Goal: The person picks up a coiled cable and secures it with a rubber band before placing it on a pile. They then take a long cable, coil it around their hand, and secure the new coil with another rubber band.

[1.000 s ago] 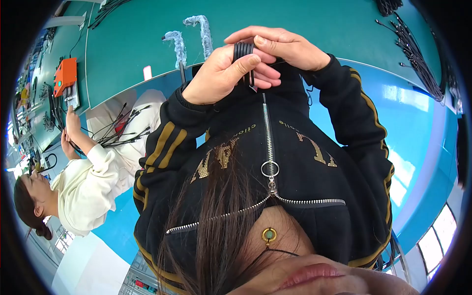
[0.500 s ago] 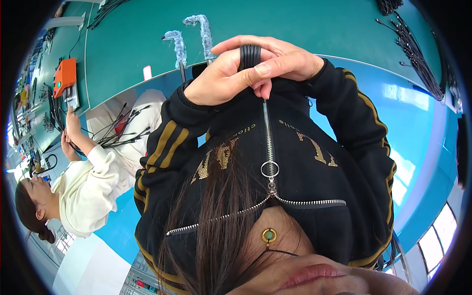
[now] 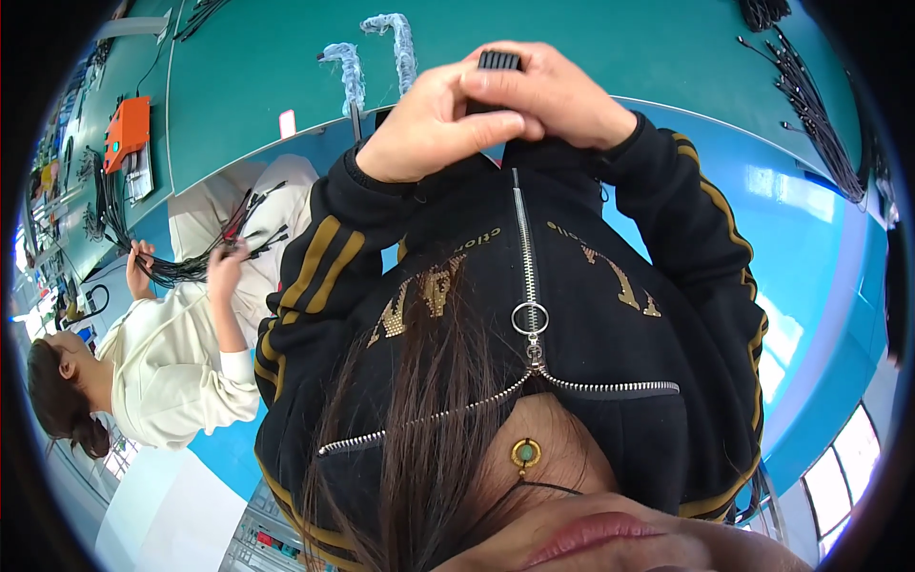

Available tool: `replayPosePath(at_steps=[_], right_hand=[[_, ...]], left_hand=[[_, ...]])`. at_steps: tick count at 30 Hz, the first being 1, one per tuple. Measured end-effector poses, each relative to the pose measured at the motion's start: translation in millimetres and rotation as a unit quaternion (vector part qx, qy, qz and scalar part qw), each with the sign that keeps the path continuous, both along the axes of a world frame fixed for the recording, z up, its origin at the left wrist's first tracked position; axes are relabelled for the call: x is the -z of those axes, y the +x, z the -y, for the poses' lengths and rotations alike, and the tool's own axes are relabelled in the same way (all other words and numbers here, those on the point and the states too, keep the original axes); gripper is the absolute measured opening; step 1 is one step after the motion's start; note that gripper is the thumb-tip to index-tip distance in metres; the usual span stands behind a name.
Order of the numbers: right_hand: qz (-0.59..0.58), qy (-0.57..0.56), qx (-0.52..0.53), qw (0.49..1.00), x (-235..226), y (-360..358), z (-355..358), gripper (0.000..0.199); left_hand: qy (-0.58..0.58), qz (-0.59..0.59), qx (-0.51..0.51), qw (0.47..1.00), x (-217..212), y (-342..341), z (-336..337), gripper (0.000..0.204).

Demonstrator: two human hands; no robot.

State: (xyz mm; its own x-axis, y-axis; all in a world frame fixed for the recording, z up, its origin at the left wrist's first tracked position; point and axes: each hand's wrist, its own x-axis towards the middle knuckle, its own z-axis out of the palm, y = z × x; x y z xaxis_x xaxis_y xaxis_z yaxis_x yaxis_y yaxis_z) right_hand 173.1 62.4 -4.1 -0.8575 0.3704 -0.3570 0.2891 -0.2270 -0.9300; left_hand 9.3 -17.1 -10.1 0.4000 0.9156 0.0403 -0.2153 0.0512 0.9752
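A small coil of black cable (image 3: 499, 61) shows its parallel loops at the top of my joined hands, in front of my chest by the table edge. My left hand (image 3: 424, 129) is closed round its near left side, thumb stretched across below. From the other side my right hand (image 3: 558, 100) wraps over it, fingers bent. The rest of the coil is hidden between the palms. Just left of my hands stand two bent metal prongs, a shorter one (image 3: 350, 81) and a taller one (image 3: 402, 57), both wound in pale blue shreds.
The green table (image 3: 591, 48) spans the far side. Bundled black cables (image 3: 810, 105) lie at its right. On the left, an orange device (image 3: 128, 133) sits by the table edge, and a co-worker in a cream top (image 3: 181, 381) handles black cables (image 3: 205, 262) across the lap.
Both hands have risen slightly away from me and closed tighter round the coil; less of it shows. The co-worker's hands have moved from the orange device to the cables on the lap.
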Motion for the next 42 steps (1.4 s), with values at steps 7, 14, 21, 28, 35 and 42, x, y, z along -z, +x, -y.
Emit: replayPosePath(at_steps=[7,14,21,28,35,42], right_hand=[[-0.204,-0.173,0.254,0.930,8.9,-9.2,-13.4,0.015],[-0.166,0.123,0.166,0.964,14.8,-7.1,6.3,0.035],[-0.183,0.375,0.167,0.893,10.5,-1.7,3.5,0.029],[-0.186,0.105,0.118,0.970,15.8,2.6,4.5,0.045],[-0.143,0.015,0.104,0.984,10.4,-6.6,2.6,0.050],[-0.219,0.125,0.086,0.964,10.7,-4.3,-56.5,0.044]], left_hand=[[-0.006,-0.094,-0.194,0.977,-16.2,-21.7,-4.0,0.024],[0.036,-0.148,-0.031,0.988,-9.9,-12.0,-6.8,0.021],[0.010,-0.101,0.004,0.995,-3.1,0.6,-4.7,0.017],[0.003,-0.056,-0.016,0.998,5.7,5.1,-3.6,0.016],[-0.047,-0.041,-0.045,0.997,5.2,4.6,-1.2,0.015],[-0.015,-0.014,-0.090,0.996,1.2,-4.4,-4.2,0.015]])
